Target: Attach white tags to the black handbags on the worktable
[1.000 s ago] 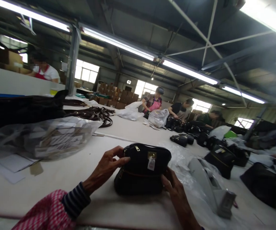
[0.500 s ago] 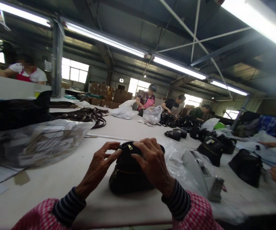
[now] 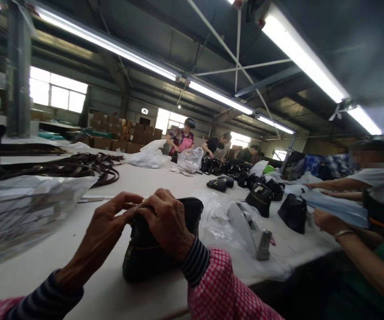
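Note:
A small black bag (image 3: 147, 262) with a zip line across its front stands upright on the white table, close in front of me. My left hand (image 3: 115, 218) pinches the upper left corner of the bag between thumb and fingers. Over the bag's top lies my right hand (image 3: 168, 222), its fingertips closed together and meeting the left fingertips at that same corner. What sits between the right fingertips is hidden by the fingers. The bag's right top end shows past my right hand.
Right of the bag lie clear plastic wrap (image 3: 211, 218) and a grey tape dispenser (image 3: 253, 231). Several black bags (image 3: 260, 198) stand farther right, near co-workers' hands (image 3: 328, 222). Dark straps (image 3: 92, 166) and a plastic-wrapped bundle (image 3: 28, 213) lie left. People work across the table.
My right hand has moved left along the bag's top to meet my left hand, covering the gold zip piece. The view has turned right, bringing co-workers at the right into sight.

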Demonstrator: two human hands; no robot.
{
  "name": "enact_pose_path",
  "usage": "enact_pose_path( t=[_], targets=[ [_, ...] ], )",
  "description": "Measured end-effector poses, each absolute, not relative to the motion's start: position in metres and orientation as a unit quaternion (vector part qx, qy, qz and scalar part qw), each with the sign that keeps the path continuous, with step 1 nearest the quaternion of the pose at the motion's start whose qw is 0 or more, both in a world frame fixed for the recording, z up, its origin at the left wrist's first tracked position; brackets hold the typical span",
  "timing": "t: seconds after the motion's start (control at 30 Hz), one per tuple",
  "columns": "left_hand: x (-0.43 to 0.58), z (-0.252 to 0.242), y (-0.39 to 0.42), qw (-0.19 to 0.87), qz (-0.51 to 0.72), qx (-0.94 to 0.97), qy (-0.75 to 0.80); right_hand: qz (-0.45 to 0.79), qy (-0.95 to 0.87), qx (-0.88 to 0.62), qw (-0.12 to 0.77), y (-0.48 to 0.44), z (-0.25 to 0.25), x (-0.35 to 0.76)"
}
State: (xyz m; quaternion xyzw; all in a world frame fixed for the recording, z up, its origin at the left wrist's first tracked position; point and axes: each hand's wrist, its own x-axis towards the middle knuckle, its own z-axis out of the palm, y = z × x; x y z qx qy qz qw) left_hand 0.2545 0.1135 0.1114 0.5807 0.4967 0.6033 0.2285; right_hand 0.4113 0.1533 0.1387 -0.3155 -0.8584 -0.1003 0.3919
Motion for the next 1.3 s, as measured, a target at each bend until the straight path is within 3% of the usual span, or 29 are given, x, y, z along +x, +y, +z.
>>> enact_pose_path(
  t=[0.17,0.27,0.37,0.47,0.53,0.6,0.77,0.87,1.07,1.3],
  targets=[
    [0.256,0.112,0.112,0.152,0.537,0.628,0.542,-0.005,-0.85,-0.336,0.404,0.147,0.138,0.419],
    [0.259,0.11,0.121,0.024,0.507,0.635,0.582,0.013,-0.873,-0.273,0.404,0.138,0.138,0.43],
    [0.259,0.107,0.126,-0.109,0.496,0.665,0.548,0.037,-0.862,-0.218,0.456,0.136,0.135,0.463],
    [0.257,0.103,0.124,-0.177,0.505,0.676,0.507,0.015,-0.799,-0.297,0.523,0.151,0.126,0.525],
    [0.258,0.101,0.12,-0.177,0.519,0.676,0.492,-0.025,-0.759,-0.41,0.505,0.166,0.112,0.575],
    [0.26,0.099,0.118,-0.165,0.538,0.675,0.477,-0.059,-0.759,-0.501,0.412,0.179,0.09,0.619],
    [0.269,0.091,0.122,-0.205,0.573,0.663,0.436,0.003,-0.831,-0.486,0.269,0.171,0.027,0.657],
    [0.274,0.087,0.125,-0.219,0.587,0.637,0.448,0.028,-0.839,-0.503,0.205,0.16,0.015,0.65],
    [0.28,0.079,0.126,-0.199,0.614,0.615,0.453,0.148,-0.798,-0.531,0.242,0.191,0.046,0.657],
    [0.278,0.067,0.131,-0.21,0.642,0.625,0.39,0.09,-0.783,-0.559,0.259,0.246,0.046,0.661]
  ],
)
